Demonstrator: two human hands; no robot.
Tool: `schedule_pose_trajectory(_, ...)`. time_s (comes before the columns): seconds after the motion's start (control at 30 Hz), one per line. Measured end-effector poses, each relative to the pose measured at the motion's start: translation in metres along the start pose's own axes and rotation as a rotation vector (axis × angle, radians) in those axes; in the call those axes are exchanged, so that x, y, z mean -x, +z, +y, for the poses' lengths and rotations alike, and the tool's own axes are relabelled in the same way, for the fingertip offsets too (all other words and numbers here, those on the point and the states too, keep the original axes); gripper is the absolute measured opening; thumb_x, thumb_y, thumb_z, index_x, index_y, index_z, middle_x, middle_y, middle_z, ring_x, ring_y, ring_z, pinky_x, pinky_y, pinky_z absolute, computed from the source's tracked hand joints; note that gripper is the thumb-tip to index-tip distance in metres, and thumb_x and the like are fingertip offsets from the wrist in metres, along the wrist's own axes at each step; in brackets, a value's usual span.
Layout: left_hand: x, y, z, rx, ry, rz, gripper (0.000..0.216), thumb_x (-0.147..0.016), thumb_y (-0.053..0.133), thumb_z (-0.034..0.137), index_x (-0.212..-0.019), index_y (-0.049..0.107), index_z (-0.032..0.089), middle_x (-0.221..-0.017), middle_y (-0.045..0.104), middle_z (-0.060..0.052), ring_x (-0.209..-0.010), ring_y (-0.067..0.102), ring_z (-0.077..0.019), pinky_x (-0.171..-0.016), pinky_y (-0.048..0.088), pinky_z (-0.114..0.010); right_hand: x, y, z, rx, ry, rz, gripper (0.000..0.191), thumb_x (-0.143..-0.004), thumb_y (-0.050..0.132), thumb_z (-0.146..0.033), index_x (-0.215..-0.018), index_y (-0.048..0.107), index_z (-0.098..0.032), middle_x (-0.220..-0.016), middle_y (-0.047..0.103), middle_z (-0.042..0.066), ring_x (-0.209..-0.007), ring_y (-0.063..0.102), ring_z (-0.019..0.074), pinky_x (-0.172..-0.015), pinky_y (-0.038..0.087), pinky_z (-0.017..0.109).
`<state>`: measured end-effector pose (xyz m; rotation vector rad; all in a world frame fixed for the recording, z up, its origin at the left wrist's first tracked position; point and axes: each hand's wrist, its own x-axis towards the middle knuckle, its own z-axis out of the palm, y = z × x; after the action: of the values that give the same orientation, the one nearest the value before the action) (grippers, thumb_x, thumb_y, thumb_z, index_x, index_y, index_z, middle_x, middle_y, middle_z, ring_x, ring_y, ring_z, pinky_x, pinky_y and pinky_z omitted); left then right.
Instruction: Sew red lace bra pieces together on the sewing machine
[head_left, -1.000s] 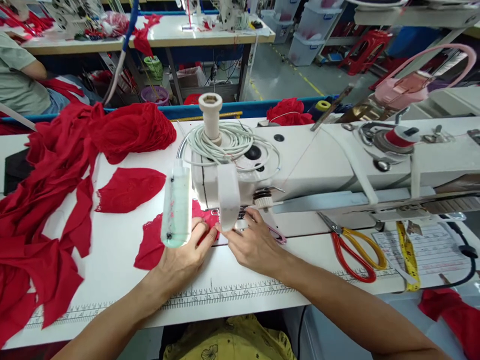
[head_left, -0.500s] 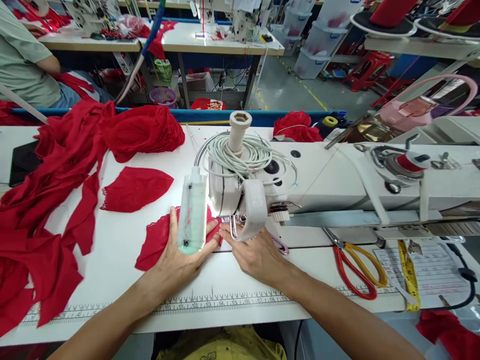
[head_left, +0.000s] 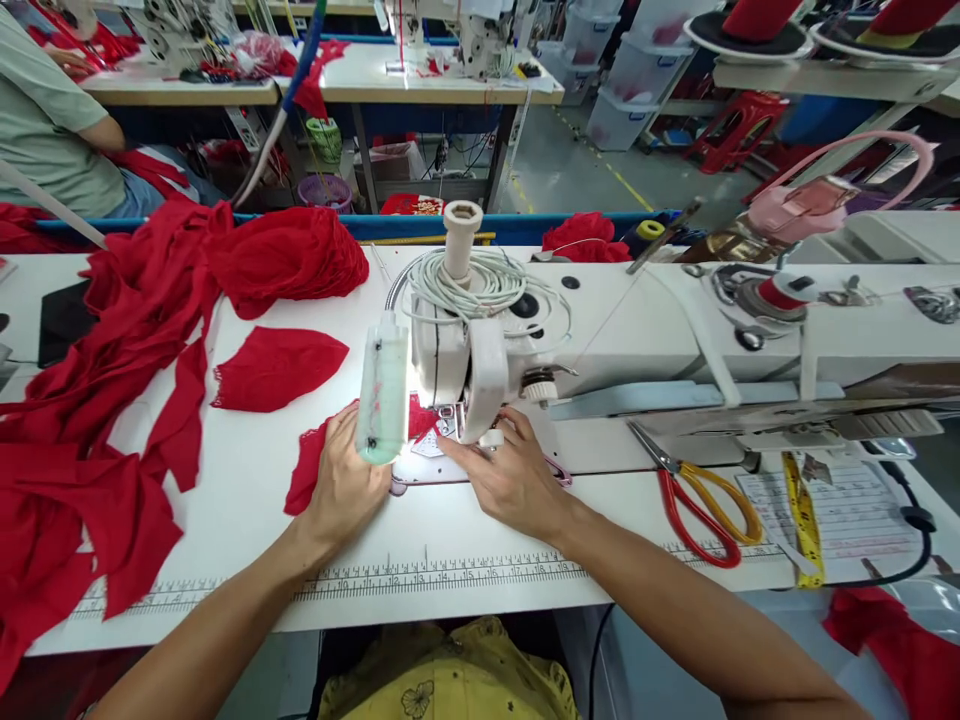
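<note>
A white sewing machine (head_left: 637, 330) stands on the white table (head_left: 247, 560). A red lace piece (head_left: 309, 462) lies under its needle area. My left hand (head_left: 346, 482) lies flat on this lace, fingers stretched out, partly hidden by the pale green lamp (head_left: 382, 395). My right hand (head_left: 510, 478) rests on the machine bed just right of the presser foot, fingers extended, fingertips touching the fabric edge near the needle. Another cut red lace piece (head_left: 277, 366) lies to the left on the table.
A big pile of red fabric (head_left: 112, 350) covers the table's left side. Red-and-yellow scissors (head_left: 701, 495) and a yellow tape measure (head_left: 804, 515) lie at the right. Another person in a green shirt (head_left: 45, 130) sits at back left. More sewing tables stand behind.
The red lace piece has slid rightward under the presser foot, my left hand moving with it. My right hand shifted slightly toward the needle. The view tilted a little.
</note>
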<state>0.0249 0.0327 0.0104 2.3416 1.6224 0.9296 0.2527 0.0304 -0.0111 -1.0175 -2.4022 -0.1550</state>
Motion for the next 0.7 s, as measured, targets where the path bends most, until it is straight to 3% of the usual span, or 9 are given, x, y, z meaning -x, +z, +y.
schedule_pose_trajectory(0.07,0.000,0.001,-0.003,-0.061,0.046,0.065,0.022,-0.091,0.046,0.012,-0.102,0.065,0.018,-0.091,0.063,-0.008,-0.089,0.060,-0.0234,-0.084,0.054,-0.044,0.000,0.002,0.000,0.015,-0.010,-0.040,0.046,-0.086,0.048,-0.003,-0.124,0.069,-0.020,-0.077,0.057,0.005,-0.081,0.046,0.0219,-0.096,0.034,0.041)
schedule_pose_trajectory(0.17,0.002,0.004,-0.008,-0.103,0.260,0.100,0.030,-0.090,0.048,0.010,-0.106,0.068,0.024,-0.106,0.065,-0.008,-0.102,0.060,-0.0247,-0.100,0.048,-0.054,-0.001,0.002,0.000,0.035,-0.004,-0.095,0.046,-0.086,0.047,-0.005,-0.124,0.068,-0.020,-0.081,0.060,0.006,-0.084,0.048,0.0226,-0.096,0.032,0.042)
schedule_pose_trajectory(0.3,0.007,0.007,-0.009,-0.112,0.451,-0.036,0.031,-0.093,0.047,0.008,-0.101,0.070,0.028,-0.106,0.072,-0.001,-0.102,0.062,-0.0211,-0.108,0.040,-0.060,-0.003,-0.001,-0.002,0.050,0.010,-0.155,0.045,-0.089,0.047,-0.006,-0.127,0.066,-0.020,-0.088,0.063,0.008,-0.088,0.049,0.0226,-0.098,0.029,0.042)
schedule_pose_trajectory(0.4,0.008,0.007,-0.008,-0.155,0.448,-0.099,0.031,-0.093,0.047,0.006,-0.102,0.070,0.025,-0.103,0.074,-0.003,-0.103,0.063,-0.0228,-0.106,0.041,-0.063,-0.003,-0.002,-0.005,0.069,0.014,-0.191,0.049,-0.088,0.046,-0.003,-0.130,0.065,-0.021,-0.088,0.064,0.007,-0.086,0.050,0.0221,-0.100,0.027,0.044)
schedule_pose_trajectory(0.7,0.007,0.005,-0.004,-0.245,0.525,-0.051,0.037,-0.086,0.042,-0.007,-0.093,0.069,0.017,-0.098,0.074,-0.004,-0.102,0.064,-0.0254,-0.095,0.048,-0.061,-0.005,0.000,-0.011,0.126,0.037,-0.245,0.056,-0.082,0.048,0.001,-0.132,0.062,-0.019,-0.088,0.066,0.007,-0.086,0.054,0.0222,-0.101,0.025,0.045)
